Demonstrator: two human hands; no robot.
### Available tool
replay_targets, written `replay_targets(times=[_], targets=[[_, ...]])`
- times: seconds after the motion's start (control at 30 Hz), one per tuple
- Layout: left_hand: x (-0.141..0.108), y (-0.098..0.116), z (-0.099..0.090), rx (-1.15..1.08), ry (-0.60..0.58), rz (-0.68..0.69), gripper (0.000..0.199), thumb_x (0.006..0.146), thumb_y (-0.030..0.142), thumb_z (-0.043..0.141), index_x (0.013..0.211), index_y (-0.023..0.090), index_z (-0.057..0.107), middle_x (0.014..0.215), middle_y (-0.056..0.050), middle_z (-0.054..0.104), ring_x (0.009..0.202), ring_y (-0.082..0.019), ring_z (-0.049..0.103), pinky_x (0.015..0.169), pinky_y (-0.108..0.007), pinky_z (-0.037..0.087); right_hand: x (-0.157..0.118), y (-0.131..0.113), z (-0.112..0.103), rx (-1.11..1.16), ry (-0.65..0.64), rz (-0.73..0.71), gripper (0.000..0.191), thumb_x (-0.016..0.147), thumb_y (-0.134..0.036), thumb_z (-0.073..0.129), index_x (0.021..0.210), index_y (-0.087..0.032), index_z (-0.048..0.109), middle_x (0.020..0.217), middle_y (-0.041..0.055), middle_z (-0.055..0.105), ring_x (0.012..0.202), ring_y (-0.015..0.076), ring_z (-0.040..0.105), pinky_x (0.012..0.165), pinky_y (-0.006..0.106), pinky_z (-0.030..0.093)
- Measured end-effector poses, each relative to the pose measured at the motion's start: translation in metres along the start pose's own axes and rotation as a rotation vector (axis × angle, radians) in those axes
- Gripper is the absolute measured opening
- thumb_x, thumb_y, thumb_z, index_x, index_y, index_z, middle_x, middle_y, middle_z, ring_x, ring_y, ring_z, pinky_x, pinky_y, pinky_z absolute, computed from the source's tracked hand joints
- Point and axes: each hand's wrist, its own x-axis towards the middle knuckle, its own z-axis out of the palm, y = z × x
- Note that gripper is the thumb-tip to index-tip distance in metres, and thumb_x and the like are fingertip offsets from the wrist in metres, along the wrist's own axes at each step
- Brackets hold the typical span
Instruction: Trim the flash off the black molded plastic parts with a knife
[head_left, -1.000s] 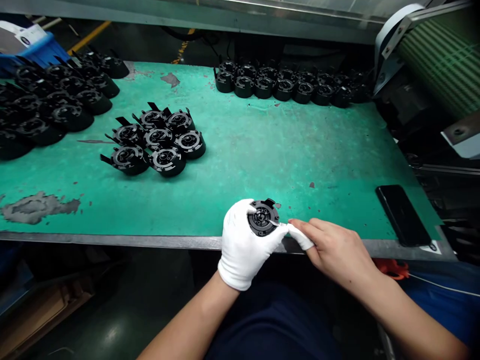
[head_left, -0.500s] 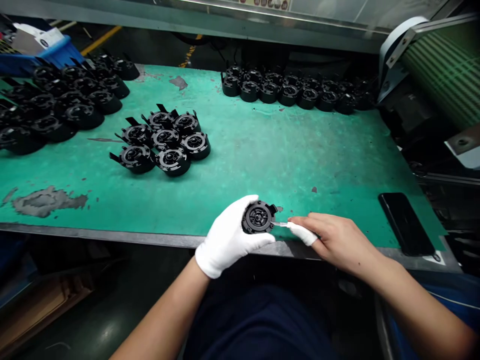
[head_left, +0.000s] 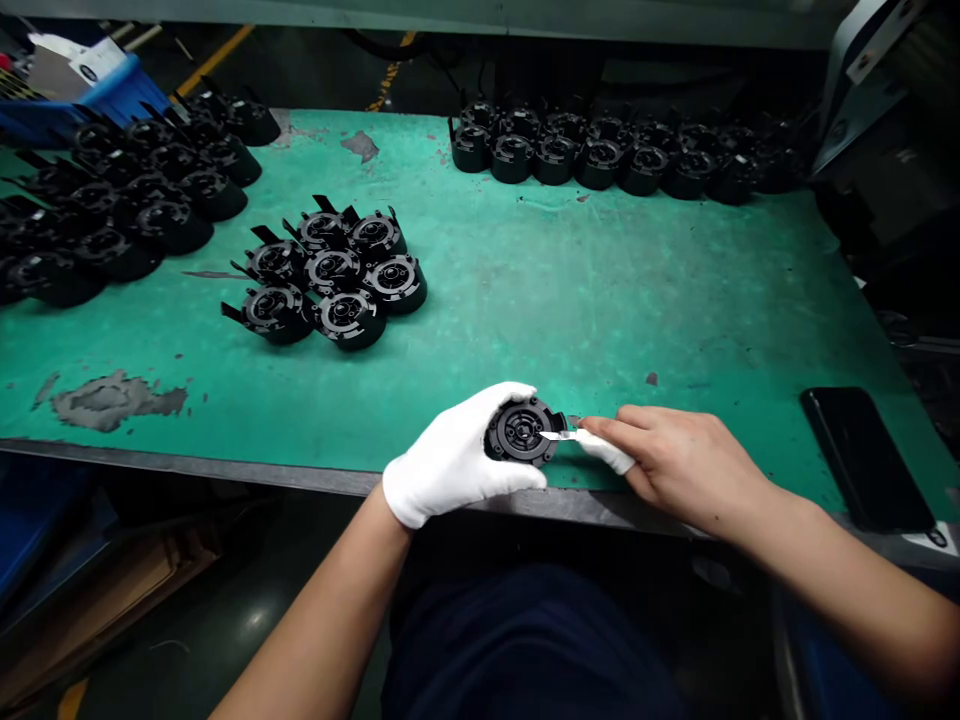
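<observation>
A glove [head_left: 427,480] of matt white cloth covers my left hand [head_left: 469,450] against a round part [head_left: 523,432] of black, plastic-looking material with a low sheen, while the slim blade [head_left: 556,436] in my right hand [head_left: 690,465] shows bright, smooth metal. The green surface [head_left: 525,300] has a soft gloss, broken by a rough, matt grey patch [head_left: 112,398], and its front edge [head_left: 300,472] looks like dull, scuffed metal. The grouped black housings [head_left: 349,318] pair matt sides with shinier, plastic-looking tops, near a phone [head_left: 866,460] with a smooth, glossy face. Dark blue cloth [head_left: 525,640] covers my lap, soft and matt.
</observation>
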Motion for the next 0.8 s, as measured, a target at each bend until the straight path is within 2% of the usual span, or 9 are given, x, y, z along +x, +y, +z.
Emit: replay_targets(times=[0.07, 0.17, 0.27, 0.37, 0.5, 0.63, 0.8], targets=[[-0.002, 0.001, 0.004, -0.001, 0.025, -0.017, 0.077, 0.066, 0.042, 0.088, 0.133, 0.029, 0.052, 0.133, -0.006, 0.062, 0.122, -0.029, 0.062, 0.107, -0.043, 0.052, -0.003, -0.002, 0.004, -0.008, 0.026, 0.039, 0.05, 0.087, -0.014, 0.05, 0.132, -0.032, 0.062, 0.085, 0.0009, 0.068, 0.072, 0.019, 0.064, 0.053, 0.03, 0.031], [-0.008, 0.003, 0.016, 0.004, 0.083, -0.035, 0.078, 0.068, 0.046, 0.087, 0.134, 0.028, 0.05, 0.134, -0.007, 0.061, 0.124, -0.028, 0.061, 0.109, -0.043, 0.05, -0.012, -0.006, 0.006, 0.09, 0.053, 0.049, 0.04, 0.093, -0.017, 0.046, 0.129, -0.028, 0.062, 0.09, 0.0023, 0.071, 0.077, 0.0203, 0.066, 0.058, 0.03, 0.039], [-0.017, 0.007, 0.036, 0.028, 0.25, -0.057, 0.083, 0.065, 0.051, 0.087, 0.133, 0.025, 0.049, 0.134, -0.009, 0.061, 0.124, -0.029, 0.061, 0.11, -0.046, 0.048, -0.025, -0.013, 0.006, 0.27, 0.072, 0.084, 0.03, 0.099, -0.023, 0.043, 0.121, -0.025, 0.063, 0.097, 0.0033, 0.074, 0.079, 0.0198, 0.069, 0.065, 0.031, 0.047], [-0.024, 0.01, 0.057, 0.026, 0.375, -0.082, 0.08, 0.068, 0.054, 0.084, 0.132, 0.023, 0.048, 0.131, -0.011, 0.062, 0.122, -0.029, 0.062, 0.108, -0.047, 0.05, -0.038, -0.024, 0.006, 0.377, 0.003, 0.121, 0.031, 0.098, -0.019, 0.042, 0.123, -0.026, 0.06, 0.105, 0.0036, 0.074, 0.085, 0.0203, 0.071, 0.07, 0.031, 0.052], [-0.026, 0.011, 0.068, 0.033, 0.417, -0.101, 0.08, 0.068, 0.056, 0.083, 0.132, 0.023, 0.048, 0.131, -0.011, 0.062, 0.122, -0.03, 0.062, 0.108, -0.047, 0.05, -0.043, -0.037, 0.012, 0.393, -0.054, 0.113, 0.046, 0.092, -0.011, 0.043, 0.133, -0.024, 0.057, 0.118, 0.0074, 0.072, 0.099, 0.0234, 0.071, 0.083, 0.037, 0.057], [-0.026, 0.01, 0.066, 0.05, 0.417, -0.098, 0.084, 0.067, 0.059, 0.083, 0.134, 0.023, 0.048, 0.134, -0.011, 0.061, 0.124, -0.029, 0.061, 0.109, -0.047, 0.049, -0.037, -0.042, 0.013, 0.491, -0.067, 0.091, 0.049, 0.088, -0.007, 0.044, 0.132, -0.021, 0.06, 0.122, 0.0082, 0.072, 0.103, 0.0234, 0.071, 0.088, 0.036, 0.058], [-0.026, 0.009, 0.066, 0.053, 0.403, -0.113, 0.083, 0.069, 0.058, 0.082, 0.136, 0.023, 0.047, 0.135, -0.01, 0.061, 0.124, -0.029, 0.061, 0.109, -0.046, 0.049, -0.035, -0.041, 0.007, 0.548, -0.076, 0.099, 0.051, 0.086, -0.006, 0.045, 0.131, -0.024, 0.062, 0.124, 0.006, 0.072, 0.109, 0.0238, 0.069, 0.094, 0.039, 0.057]])
